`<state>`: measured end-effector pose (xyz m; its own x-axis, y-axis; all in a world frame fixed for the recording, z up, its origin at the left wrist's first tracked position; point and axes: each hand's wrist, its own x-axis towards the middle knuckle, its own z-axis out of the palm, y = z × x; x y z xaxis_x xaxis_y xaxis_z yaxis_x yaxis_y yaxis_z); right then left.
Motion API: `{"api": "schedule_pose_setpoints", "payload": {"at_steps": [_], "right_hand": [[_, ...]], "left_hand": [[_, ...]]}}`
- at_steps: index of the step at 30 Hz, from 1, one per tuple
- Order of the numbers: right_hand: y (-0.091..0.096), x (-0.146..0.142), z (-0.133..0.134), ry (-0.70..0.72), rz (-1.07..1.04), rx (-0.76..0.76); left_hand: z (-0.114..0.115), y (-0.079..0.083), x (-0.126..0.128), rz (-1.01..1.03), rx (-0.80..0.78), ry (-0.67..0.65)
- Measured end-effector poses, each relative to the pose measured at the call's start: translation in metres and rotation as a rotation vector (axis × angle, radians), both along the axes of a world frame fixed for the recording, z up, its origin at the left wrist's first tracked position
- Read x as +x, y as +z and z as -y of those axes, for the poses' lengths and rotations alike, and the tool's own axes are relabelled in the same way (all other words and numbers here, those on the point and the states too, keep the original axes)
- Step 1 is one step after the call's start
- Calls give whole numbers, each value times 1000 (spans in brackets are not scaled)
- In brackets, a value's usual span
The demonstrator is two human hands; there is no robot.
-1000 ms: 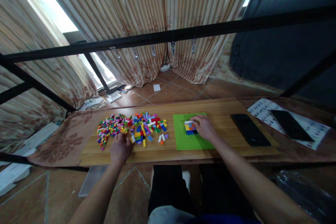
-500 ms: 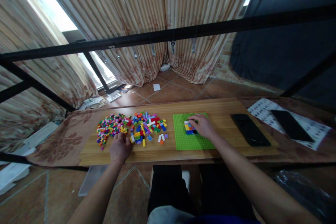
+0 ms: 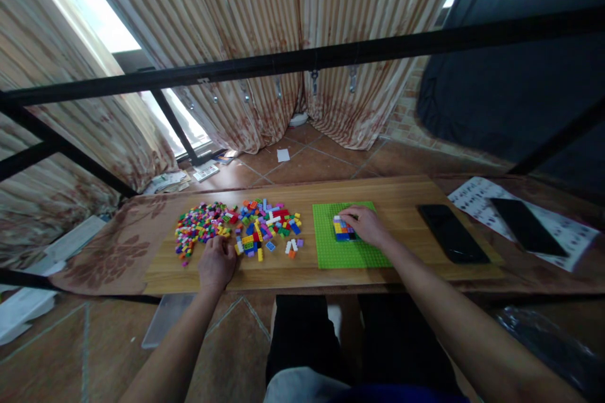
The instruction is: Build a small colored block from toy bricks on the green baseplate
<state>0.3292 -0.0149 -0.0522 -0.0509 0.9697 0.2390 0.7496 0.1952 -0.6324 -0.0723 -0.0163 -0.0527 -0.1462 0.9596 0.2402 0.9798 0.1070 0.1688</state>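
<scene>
A light-green studded baseplate (image 3: 326, 255) lies on the board, and on it stands a small block of joined toy bricks (image 3: 342, 236) in blue, yellow, white and other colours. My right hand (image 3: 366, 225) reaches over from the right, fingertips pinched together at the top of that block; they cover some of its bricks. My left hand (image 3: 217, 263) rests on the board with its fingers curled, at the near edge of a pile of small mixed bricks (image 3: 201, 223). Whatever may be under those fingers is hidden. Larger loose bricks (image 3: 258, 233) lie just to its right.
On the wooden board (image 3: 406, 192), a black phone (image 3: 451, 233) lies right of the baseplate. Farther right, another dark flat device (image 3: 527, 227) lies on a printed sheet (image 3: 477, 192). A black metal bar (image 3: 283, 63) crosses beyond the board, before the curtains (image 3: 227, 6).
The head view has shifted very slightly. My right hand stays at the brick block with only a slight finger movement, and my left hand keeps its place beside the pile.
</scene>
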Motion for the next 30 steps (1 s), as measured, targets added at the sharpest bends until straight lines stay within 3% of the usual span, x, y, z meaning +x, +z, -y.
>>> {"api": "schedule_pose_setpoints", "payload": {"at_steps": [30], "right_hand": [[0,-1,-3,18,40,-43]], "left_hand": [[1,3,3,9,-14,18]]}}
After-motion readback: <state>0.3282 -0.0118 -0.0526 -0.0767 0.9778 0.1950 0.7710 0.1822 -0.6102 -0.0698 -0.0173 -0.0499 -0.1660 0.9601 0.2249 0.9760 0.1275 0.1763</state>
